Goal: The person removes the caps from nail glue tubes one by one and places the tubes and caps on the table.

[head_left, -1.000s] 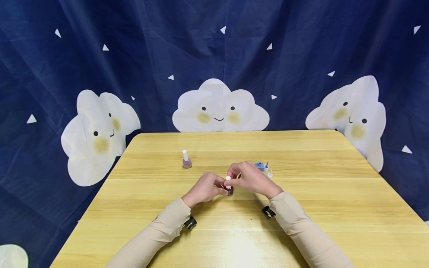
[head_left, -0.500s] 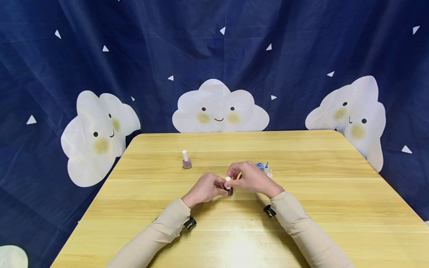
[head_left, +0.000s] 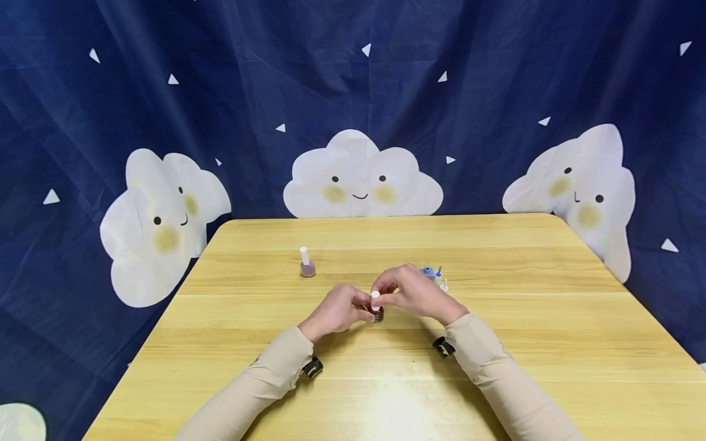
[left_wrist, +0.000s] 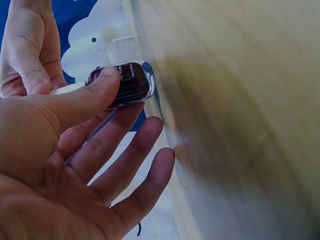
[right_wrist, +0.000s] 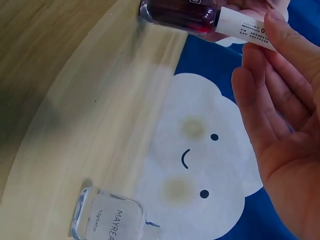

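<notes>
So it's a light wood-grain table (head_left: 551, 318), rounded far corners. Purple polish bottle (head_left: 307, 268) stands left of center, dark red bottle (head_left: 378, 315) near center, base seemingly on the wood. Right of center: partly hidden blue bottle (head_left: 426, 272), two white caps (head_left: 438, 278). Right wrist view, lower left: clear bottle (right_wrist: 107, 215).

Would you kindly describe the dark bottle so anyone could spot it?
Find the wooden table before the blue curtain. Near its middle, the left hand holds the dark bottle, the right hand its white cap. It's dark red, unlike the lilac bottle and blue bottle.
</notes>
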Motion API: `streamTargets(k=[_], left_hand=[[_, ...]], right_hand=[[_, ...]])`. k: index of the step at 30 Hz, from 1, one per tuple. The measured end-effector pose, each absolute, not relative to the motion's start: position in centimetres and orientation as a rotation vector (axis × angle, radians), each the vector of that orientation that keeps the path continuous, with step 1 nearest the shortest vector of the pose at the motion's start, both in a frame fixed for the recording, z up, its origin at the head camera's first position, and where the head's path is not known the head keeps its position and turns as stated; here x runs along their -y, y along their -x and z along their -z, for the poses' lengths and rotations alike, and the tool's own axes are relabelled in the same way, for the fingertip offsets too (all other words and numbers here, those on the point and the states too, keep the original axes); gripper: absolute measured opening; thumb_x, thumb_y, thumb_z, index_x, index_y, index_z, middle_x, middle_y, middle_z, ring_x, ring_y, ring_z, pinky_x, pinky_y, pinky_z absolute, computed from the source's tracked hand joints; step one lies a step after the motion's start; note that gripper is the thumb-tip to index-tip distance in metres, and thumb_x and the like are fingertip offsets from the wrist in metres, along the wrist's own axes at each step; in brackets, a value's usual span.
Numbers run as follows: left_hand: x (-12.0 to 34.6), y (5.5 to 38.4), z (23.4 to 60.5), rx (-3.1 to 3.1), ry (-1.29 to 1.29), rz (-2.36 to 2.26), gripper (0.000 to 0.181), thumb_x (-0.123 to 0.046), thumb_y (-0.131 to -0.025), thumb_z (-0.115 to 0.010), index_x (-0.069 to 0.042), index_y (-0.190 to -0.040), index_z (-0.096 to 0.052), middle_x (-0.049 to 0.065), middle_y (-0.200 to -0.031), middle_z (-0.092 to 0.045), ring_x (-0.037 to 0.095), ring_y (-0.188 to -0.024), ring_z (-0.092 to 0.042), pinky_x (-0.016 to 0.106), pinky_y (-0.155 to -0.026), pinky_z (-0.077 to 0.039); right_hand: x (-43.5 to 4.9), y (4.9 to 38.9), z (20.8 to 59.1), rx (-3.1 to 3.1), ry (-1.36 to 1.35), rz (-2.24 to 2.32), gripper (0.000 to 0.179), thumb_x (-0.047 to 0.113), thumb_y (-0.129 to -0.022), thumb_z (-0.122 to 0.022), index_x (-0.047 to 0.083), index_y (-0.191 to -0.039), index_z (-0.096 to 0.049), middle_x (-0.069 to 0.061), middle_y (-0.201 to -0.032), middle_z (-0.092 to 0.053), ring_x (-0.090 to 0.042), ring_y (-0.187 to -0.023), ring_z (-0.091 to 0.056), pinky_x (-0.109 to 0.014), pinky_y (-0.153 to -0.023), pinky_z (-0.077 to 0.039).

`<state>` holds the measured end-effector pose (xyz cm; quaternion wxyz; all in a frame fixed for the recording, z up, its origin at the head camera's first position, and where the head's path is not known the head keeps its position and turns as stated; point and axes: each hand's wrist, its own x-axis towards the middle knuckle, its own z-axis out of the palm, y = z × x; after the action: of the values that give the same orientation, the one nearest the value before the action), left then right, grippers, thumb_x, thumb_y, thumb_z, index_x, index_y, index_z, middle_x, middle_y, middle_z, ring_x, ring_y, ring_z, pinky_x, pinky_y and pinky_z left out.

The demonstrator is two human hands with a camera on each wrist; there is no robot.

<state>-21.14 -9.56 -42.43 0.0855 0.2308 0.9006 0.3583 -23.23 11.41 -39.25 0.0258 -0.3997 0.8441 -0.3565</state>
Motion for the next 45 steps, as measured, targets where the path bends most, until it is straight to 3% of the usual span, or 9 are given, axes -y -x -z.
streamTargets(k=[10,17,22,28,35,41,45], left_hand=[[9.50,21.10,42.43,-2.678,-0.671,-1.082,0.016,-0.012,-0.085,-0.083,-0.013,-0.101,-0.082,0.002,-0.095,-0.080,0.004,-0.069,-0.061,0.027,-0.073,-0.050],[9.54,21.04,42.34,-2.675,-0.653,-1.072,0.018,-0.013,-0.085,-0.083,-0.014,-0.103,-0.081,0.001,-0.097,-0.080,0.004,-0.074,-0.064,0.031,-0.080,-0.053],[9.56,21.04,42.24,-2.676,-0.657,-1.069,0.019,-0.013,-0.085,-0.083,-0.014,-0.104,-0.081,0.000,-0.098,-0.080,0.005,-0.084,-0.068,0.035,-0.086,-0.053],[9.59,21.05,42.18,-2.681,-0.671,-1.070,0.017,-0.012,-0.085,-0.083,-0.013,-0.102,-0.082,0.000,-0.096,-0.080,0.004,-0.076,-0.064,0.031,-0.080,-0.052],[9.59,21.04,42.32,-2.687,-0.664,-1.071,0.019,-0.014,-0.085,-0.084,-0.014,-0.103,-0.082,-0.002,-0.096,-0.080,0.001,-0.076,-0.063,0.030,-0.082,-0.052],[9.58,21.06,42.26,-2.690,-0.651,-1.066,0.018,-0.014,-0.084,-0.084,-0.014,-0.101,-0.082,-0.001,-0.095,-0.080,0.003,-0.073,-0.063,0.033,-0.083,-0.051],[9.54,21.07,42.19,-2.694,-0.654,-1.058,0.018,-0.015,-0.084,-0.084,-0.015,-0.102,-0.082,-0.001,-0.096,-0.080,0.003,-0.078,-0.064,0.034,-0.085,-0.051]], right_hand=[[-11.47,23.20,39.23,-2.541,1.201,1.105,0.008,0.018,-0.092,-0.078,0.013,-0.099,-0.076,0.008,-0.091,-0.077,-0.007,-0.081,-0.069,-0.027,-0.074,-0.057],[-11.32,23.08,39.34,-2.561,1.141,1.136,0.009,0.020,-0.090,-0.080,0.017,-0.091,-0.073,0.010,-0.082,-0.074,-0.017,-0.076,-0.072,-0.025,-0.068,-0.056],[-11.35,23.06,39.14,-2.577,1.237,1.096,0.004,0.016,-0.092,-0.077,0.013,-0.096,-0.077,0.009,-0.088,-0.077,-0.008,-0.081,-0.071,-0.027,-0.073,-0.057],[-11.32,22.99,38.90,-2.580,1.240,1.050,0.008,0.015,-0.094,-0.075,0.013,-0.101,-0.077,0.008,-0.094,-0.077,-0.005,-0.086,-0.069,-0.027,-0.077,-0.057],[-11.17,22.89,38.94,-2.561,1.121,1.077,0.025,0.022,-0.090,-0.080,0.007,-0.108,-0.070,0.005,-0.089,-0.075,-0.006,-0.081,-0.069,-0.024,-0.075,-0.056],[-11.20,22.92,39.17,-2.541,1.159,1.124,0.012,0.020,-0.092,-0.078,0.013,-0.095,-0.069,0.006,-0.083,-0.074,-0.014,-0.076,-0.070,-0.025,-0.068,-0.054],[-11.19,22.90,39.00,-2.531,1.217,1.127,0.006,0.014,-0.093,-0.076,0.012,-0.096,-0.072,0.005,-0.088,-0.076,-0.013,-0.082,-0.073,-0.028,-0.074,-0.057]])
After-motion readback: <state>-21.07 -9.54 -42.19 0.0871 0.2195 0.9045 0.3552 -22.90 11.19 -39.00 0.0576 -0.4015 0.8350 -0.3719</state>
